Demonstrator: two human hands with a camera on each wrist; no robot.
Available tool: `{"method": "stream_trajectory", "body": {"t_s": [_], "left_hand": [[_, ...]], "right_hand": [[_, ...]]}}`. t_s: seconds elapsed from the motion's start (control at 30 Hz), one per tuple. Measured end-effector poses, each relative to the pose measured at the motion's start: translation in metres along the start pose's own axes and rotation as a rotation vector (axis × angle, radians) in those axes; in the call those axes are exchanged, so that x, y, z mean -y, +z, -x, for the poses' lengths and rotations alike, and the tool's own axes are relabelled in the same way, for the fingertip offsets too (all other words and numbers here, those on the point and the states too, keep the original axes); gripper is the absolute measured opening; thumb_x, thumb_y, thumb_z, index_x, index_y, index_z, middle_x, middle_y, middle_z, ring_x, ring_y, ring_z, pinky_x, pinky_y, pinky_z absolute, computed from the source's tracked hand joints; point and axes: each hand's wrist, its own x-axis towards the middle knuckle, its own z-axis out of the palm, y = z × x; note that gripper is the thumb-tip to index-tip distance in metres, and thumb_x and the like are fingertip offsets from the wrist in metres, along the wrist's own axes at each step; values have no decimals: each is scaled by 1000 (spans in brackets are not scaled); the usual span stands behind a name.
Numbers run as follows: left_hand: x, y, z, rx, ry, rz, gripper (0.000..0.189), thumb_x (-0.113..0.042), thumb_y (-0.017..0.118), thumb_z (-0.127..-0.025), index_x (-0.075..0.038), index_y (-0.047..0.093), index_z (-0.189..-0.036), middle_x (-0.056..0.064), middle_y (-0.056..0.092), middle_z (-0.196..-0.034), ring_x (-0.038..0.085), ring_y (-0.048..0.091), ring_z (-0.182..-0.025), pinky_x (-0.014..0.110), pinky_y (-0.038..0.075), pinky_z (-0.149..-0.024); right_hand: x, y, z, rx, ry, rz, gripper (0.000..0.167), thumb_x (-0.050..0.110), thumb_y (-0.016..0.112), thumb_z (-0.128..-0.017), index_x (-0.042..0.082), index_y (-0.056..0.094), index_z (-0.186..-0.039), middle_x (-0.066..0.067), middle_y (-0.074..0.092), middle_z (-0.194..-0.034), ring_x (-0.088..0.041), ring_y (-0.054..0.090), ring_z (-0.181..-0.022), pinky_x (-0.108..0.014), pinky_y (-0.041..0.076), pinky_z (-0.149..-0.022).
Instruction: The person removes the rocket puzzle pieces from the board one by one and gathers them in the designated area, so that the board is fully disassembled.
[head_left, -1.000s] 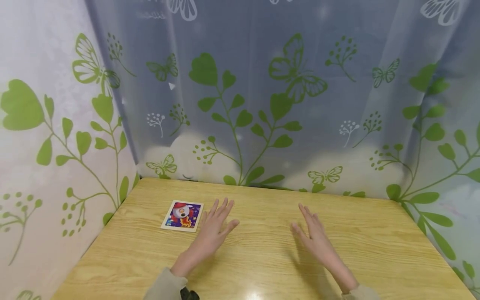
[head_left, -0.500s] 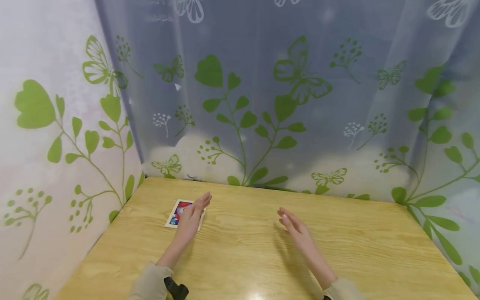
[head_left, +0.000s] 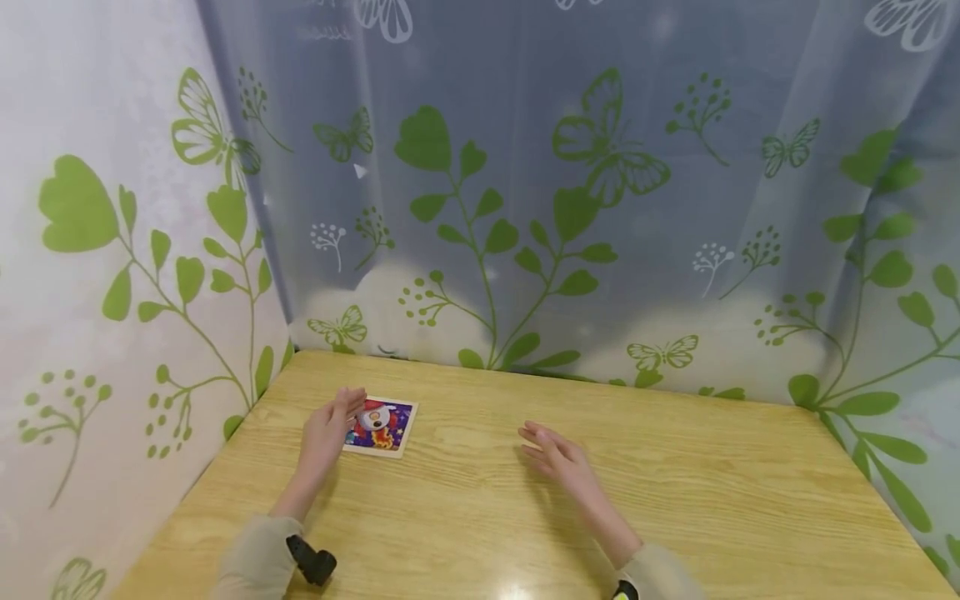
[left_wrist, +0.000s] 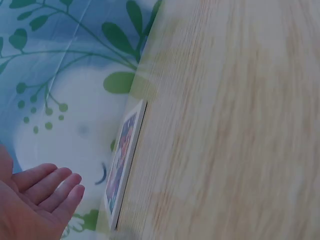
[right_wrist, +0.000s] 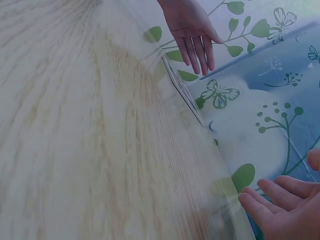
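Note:
A flat, square picture board [head_left: 387, 423] with a cartoon rocket, flames and a pale border lies on the table at the left. My left hand [head_left: 324, 433] is at its left side, fingers straight, palm facing the board and overlapping its left edge in the head view. In the left wrist view the fingers [left_wrist: 52, 187] extend beside the board [left_wrist: 122, 162], with a gap between them. My right hand [head_left: 564, 460] hovers over the table to the right of the board, fingers extended, palm turned left, holding nothing. Both hands [right_wrist: 187, 25] also show in the right wrist view.
The wooden table [head_left: 675, 492] spans the whole front. A curtain [head_left: 510, 208] with green plants and butterflies hangs along its back and both sides. Dark devices are strapped at the wrists, such as the left wrist camera [head_left: 311, 560].
My left hand has swept left across the board, from its right side to its left. The right hand has moved left too. The board stays on the table; the head view has shifted slightly.

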Motion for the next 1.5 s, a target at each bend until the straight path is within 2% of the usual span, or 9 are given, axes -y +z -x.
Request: {"method": "stream_trajectory", "body": {"t_s": [0.23, 0.47, 0.57, 0.83, 1.13, 1.37, 1.5], "left_hand": [[6, -17, -6, 24, -46, -116, 76, -50, 20, -110, 11, 52, -140, 28, 55, -140, 42, 56, -129, 47, 46, -108], [13, -24, -16, 43, -91, -229, 78, -53, 17, -109, 9, 52, -141, 25, 56, -140, 40, 58, -127, 48, 50, -104], [16, -23, -20, 42, -111, -222, 80, -55, 18, -108, 9, 54, -140, 25, 58, -138, 39, 60, -125, 44, 54, -98], [22, -21, -26, 94, -176, -187, 82, -56, 17, -108, 12, 54, -138, 28, 60, -135, 39, 61, -123, 40, 56, -96], [19, -19, -26, 120, -185, -162, 81, -56, 20, -108, 10, 55, -138, 25, 61, -136, 36, 61, -123, 33, 57, -92], [18, -16, -23, 130, -165, -151, 73, -50, 24, -110, 11, 56, -136, 26, 63, -133, 35, 63, -120, 32, 58, -90], [20, -13, -23, 141, -157, -151, 76, -52, 24, -109, 11, 57, -135, 26, 63, -132, 35, 64, -119, 29, 59, -86]], "right_hand": [[-2, 12, -11, 32, 11, 11, 58, 36, 37, -112, -6, 38, -152, -22, 48, -151, -44, 49, -135, -54, 43, -110], [-4, 27, -23, 49, 32, -82, 59, 36, 37, -111, -7, 37, -152, -25, 46, -151, -44, 50, -135, -48, 47, -108], [-5, 35, -28, 50, 55, -129, 58, 34, 37, -112, -8, 36, -152, -26, 45, -152, -43, 50, -135, -46, 48, -108], [-4, 52, -37, 89, 98, -200, 60, 34, 37, -112, -9, 31, -153, -27, 40, -155, -40, 46, -139, -43, 46, -110], [-4, 69, -50, 148, 106, -234, 59, 30, 35, -113, -12, 26, -154, -29, 36, -156, -41, 43, -141, -44, 45, -111], [-9, 80, -58, 150, 127, -262, 58, 27, 34, -112, -16, 27, -151, -33, 37, -154, -44, 43, -140, -45, 45, -111], [-10, 84, -60, 158, 149, -277, 58, 26, 33, -113, -17, 26, -151, -34, 36, -153, -44, 43, -140, -45, 45, -111]]}}
